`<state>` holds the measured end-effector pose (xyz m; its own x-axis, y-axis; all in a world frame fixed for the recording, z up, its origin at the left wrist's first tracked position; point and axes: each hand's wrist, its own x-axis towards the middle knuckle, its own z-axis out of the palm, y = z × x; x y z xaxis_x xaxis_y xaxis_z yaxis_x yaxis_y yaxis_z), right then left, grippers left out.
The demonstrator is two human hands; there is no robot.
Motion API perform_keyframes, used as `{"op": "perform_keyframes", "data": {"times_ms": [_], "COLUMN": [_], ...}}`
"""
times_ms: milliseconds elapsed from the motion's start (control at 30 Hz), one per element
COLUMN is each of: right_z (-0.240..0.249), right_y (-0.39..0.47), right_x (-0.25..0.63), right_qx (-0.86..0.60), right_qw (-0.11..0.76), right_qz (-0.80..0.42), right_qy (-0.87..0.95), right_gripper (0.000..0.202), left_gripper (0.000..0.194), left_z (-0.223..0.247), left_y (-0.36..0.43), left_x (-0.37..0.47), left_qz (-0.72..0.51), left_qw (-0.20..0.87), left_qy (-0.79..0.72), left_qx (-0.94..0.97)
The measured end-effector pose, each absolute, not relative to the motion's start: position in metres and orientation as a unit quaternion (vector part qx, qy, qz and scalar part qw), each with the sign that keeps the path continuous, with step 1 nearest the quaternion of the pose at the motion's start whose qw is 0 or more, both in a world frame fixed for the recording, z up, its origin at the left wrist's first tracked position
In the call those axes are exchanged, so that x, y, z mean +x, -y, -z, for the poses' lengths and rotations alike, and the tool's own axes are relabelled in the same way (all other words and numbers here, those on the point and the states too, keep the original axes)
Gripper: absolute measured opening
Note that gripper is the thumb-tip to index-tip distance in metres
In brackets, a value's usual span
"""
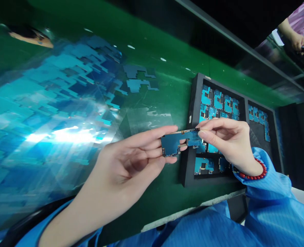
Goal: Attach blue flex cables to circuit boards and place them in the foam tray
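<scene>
A blue circuit board (pixel 171 142) with an irregular notched outline is held up between both hands, over the green table. My left hand (pixel 131 161) grips its left end, with the thumb at the lower edge and fingers along the top and behind. My right hand (pixel 226 139) pinches the board's right end between thumb and fingertips; a red bead bracelet circles that wrist. Just behind and below the right hand lies a black tray (pixel 186 161) whose compartments hold several similar boards (pixel 206 95). The right hand hides some of them.
Many overlapping blue film pieces (pixel 44 85) cover the left of the green mat (pixel 152 192), under glare. Two notched pieces (pixel 137 85) lie apart, close to a clear sheet (pixel 149 120). A dark ledge (pixel 234 44) runs along the back. Another person's hand (pixel 298 42) shows at top right.
</scene>
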<state>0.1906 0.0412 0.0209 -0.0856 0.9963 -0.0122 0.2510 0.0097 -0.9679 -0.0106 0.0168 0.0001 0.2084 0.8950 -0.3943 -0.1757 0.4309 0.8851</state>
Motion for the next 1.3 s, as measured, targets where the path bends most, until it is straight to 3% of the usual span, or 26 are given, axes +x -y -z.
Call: {"op": "perform_keyframes", "data": {"times_ms": [1300], "right_z": [-0.0152], "right_y": [-0.0386], "right_x": [0.1910], "right_qx": [-0.510], "right_qw": [0.403], "right_qz": [-0.453], "right_qy": [0.610], "right_gripper": [0.006], "left_gripper": [0.028], "left_z": [0.0019], "left_y": [-0.0180], "left_x": [-0.0060], "left_qz": [-0.392], "left_qw": [0.630], "left_qy": [-0.539], "left_qx": [0.399]}}
